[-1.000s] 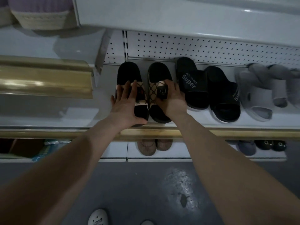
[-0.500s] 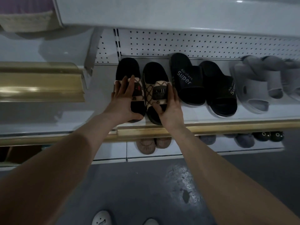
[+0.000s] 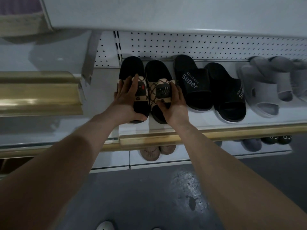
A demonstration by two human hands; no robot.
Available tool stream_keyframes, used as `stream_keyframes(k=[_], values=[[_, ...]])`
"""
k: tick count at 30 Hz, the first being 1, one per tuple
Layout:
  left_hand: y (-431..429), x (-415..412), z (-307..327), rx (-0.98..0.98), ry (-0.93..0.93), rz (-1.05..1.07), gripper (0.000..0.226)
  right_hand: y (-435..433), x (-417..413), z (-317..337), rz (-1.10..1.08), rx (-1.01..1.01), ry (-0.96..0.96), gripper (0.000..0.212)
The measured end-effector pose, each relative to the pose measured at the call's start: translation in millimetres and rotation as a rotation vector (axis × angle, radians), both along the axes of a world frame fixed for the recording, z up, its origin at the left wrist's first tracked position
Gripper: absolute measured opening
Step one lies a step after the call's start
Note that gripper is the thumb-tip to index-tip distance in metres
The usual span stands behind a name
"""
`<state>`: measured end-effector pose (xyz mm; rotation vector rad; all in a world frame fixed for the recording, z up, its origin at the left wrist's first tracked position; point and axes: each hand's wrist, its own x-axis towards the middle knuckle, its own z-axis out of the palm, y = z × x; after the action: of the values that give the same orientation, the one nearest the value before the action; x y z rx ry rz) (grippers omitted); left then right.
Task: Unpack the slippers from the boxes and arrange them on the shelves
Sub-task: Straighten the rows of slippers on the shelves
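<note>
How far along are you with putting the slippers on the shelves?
Done: the black Super slippers and grey slippers sit on the shelf. In hand: left hand and right hand each hold one slipper of the beige-strapped pair there. Left: unknown, no boxes show.

beige-strap slippers (image 3: 156,72): 2 | black Super slippers (image 3: 192,80): 2 | brown slippers (image 3: 150,154): 2 | hands (image 3: 126,100): 2

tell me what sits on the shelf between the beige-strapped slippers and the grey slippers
A pair of black Super slides stands between the beige-strapped slippers and the grey slippers; the head view shows it.
</note>
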<state>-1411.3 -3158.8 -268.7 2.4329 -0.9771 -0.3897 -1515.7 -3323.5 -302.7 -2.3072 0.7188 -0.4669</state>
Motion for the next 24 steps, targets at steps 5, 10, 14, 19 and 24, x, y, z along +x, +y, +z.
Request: stream_keyframes(k=[5,10,14,19,24], values=[[1,1,-1,-0.012,-0.015,-0.009,0.14,3,4,1,-0.027,0.018,0.014,0.081],[1,-1,0,0.025,-0.004,0.013,0.137,5,0,7,-0.02,0.046,-0.003,0.087],[6,-10,2,0.021,-0.046,0.005,0.124,11,-11,21,0.0,0.016,0.03,0.081],[10,-28,10,-0.012,-0.179,-0.034,0.096,11,-44,40,0.045,-0.077,0.095,0.066],[-4,-48,34,-0.063,-0.194,-0.046,0.084,-4,-76,56,0.014,-0.143,0.134,0.06]])
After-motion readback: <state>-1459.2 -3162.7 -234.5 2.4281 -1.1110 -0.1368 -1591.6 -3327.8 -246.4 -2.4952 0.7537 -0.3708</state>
